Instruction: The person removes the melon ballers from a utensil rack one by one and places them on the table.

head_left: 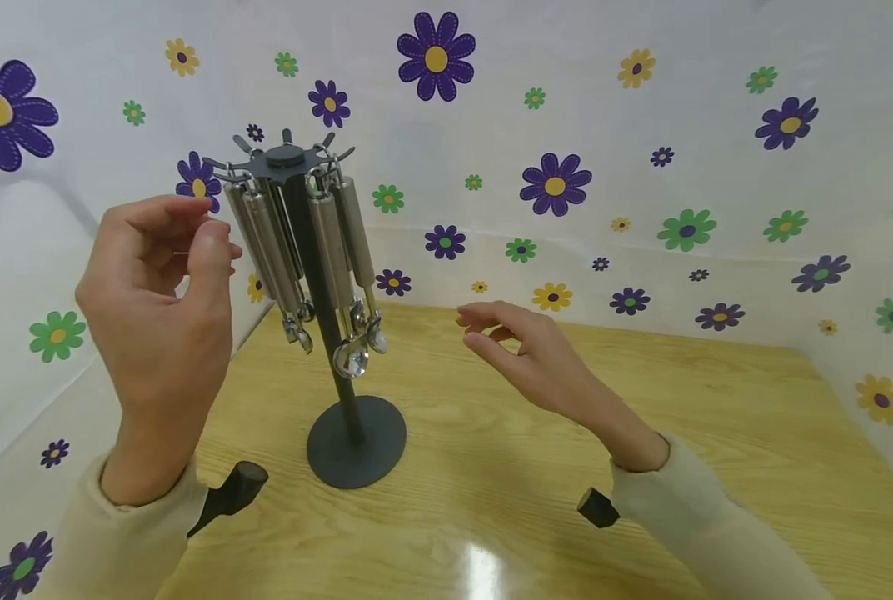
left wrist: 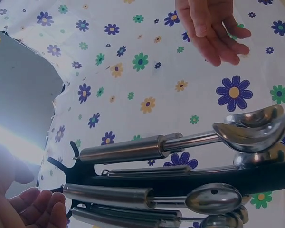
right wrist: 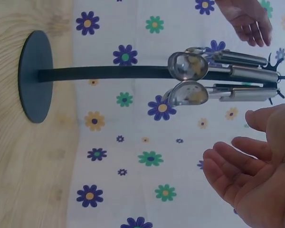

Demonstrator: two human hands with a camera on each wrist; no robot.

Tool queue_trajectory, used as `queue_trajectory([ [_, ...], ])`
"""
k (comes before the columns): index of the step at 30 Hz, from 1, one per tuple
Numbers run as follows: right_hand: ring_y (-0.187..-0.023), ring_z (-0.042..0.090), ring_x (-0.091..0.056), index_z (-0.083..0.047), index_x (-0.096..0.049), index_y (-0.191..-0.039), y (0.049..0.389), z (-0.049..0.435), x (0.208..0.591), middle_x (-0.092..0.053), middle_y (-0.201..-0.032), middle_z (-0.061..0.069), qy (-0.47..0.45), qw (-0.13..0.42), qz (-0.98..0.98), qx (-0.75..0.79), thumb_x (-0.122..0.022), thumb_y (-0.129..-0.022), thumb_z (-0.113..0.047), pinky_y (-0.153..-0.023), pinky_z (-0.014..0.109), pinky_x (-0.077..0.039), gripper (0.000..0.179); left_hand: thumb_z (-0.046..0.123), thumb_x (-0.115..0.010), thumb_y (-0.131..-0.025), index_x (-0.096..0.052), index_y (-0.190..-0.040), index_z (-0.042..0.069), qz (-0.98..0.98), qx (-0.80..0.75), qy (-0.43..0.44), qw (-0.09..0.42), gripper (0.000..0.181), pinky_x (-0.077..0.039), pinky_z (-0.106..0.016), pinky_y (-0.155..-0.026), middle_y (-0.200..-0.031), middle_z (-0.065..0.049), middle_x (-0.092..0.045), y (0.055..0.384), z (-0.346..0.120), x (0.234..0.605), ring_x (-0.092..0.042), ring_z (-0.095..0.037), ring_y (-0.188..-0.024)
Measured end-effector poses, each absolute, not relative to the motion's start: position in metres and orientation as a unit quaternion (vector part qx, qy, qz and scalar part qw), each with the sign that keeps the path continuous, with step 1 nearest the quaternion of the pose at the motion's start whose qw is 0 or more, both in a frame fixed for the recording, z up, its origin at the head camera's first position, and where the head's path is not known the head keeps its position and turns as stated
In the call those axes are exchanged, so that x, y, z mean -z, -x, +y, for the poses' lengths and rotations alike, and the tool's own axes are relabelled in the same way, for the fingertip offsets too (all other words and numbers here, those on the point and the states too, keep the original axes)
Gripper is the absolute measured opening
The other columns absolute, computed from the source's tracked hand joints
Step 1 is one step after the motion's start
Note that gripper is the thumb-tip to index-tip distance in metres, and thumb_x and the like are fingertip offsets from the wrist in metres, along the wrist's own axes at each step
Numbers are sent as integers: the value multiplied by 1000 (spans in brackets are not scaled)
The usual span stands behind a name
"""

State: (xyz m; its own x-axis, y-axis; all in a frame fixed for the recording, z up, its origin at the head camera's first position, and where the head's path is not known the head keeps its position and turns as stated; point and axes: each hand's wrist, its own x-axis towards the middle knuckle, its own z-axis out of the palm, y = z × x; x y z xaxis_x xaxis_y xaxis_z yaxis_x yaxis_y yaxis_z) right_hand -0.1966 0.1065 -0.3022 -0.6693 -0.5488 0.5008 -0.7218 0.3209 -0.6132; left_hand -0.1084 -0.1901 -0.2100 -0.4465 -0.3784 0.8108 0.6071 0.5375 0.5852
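A dark utensil stand rises from a round base, with a hooked crown at its top. Several metal utensils with steel handles hang from the hooks. Among them are scoops with shiny rounded bowls; other heads overlap and are hard to tell apart. My left hand is raised beside the hooks on the left, its fingers loosely bent and holding nothing. On the stand's other side my right hand hovers above the table, fingers relaxed, thumb apart from them, with nothing in its grasp.
The stand is on a light wooden table. Behind and at the sides hangs a white cloth with purple, green and yellow flowers. Dark camera mounts are worn at both wrists.
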Motion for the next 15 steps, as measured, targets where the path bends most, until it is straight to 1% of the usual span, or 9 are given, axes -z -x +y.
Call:
queue_trajectory([
  [2,-110,14,-68,-5,-64,-137,195,98,295,-70,-127,7,-399,98,-794,-448,-64,-104,-12,-92,36,-57,34,11,-61,-102,-68,-120,3,-706,471,96,521,21,-53,-24,-85,-107,0,-65,109,-186,206,-66,-18,-90],
  [4,-110,13,-68,-5,-64,-137,193,89,288,-71,-126,6,-403,96,-784,-462,-64,-104,-12,-91,34,-57,34,12,-61,-102,-68,-120,3,-706,466,103,524,22,-53,-24,-86,-106,2,-65,109,-182,202,-66,-18,-90],
  [6,-110,13,-68,-4,-64,-136,191,81,280,-71,-126,6,-411,92,-771,-477,-64,-104,-11,-91,33,-57,33,14,-61,-102,-69,-119,3,-709,456,103,528,23,-53,-24,-83,-104,6,-65,109,-178,198,-65,-18,-88],
  [8,-109,12,-68,-4,-64,-136,188,73,274,-71,-124,5,-415,89,-764,-486,-64,-104,-11,-90,33,-57,33,16,-62,-101,-70,-119,4,-712,448,101,531,23,-52,-23,-81,-102,7,-66,108,-175,195,-63,-17,-85],
  [12,-108,13,-67,-3,-64,-134,185,59,263,-72,-123,5,-411,78,-755,-504,-64,-104,-12,-88,33,-57,32,19,-65,-100,-72,-119,6,-730,422,91,530,24,-49,-21,-77,-101,0,-68,109,-170,190,-60,-14,-81],
  [15,-105,14,-68,-1,-64,-134,184,50,258,-72,-123,6,-407,75,-748,-518,-63,-104,-13,-87,33,-57,32,21,-69,-99,-73,-120,6,-745,401,86,527,26,-49,-20,-75,-102,-5,-69,110,-166,187,-60,-11,-78],
])
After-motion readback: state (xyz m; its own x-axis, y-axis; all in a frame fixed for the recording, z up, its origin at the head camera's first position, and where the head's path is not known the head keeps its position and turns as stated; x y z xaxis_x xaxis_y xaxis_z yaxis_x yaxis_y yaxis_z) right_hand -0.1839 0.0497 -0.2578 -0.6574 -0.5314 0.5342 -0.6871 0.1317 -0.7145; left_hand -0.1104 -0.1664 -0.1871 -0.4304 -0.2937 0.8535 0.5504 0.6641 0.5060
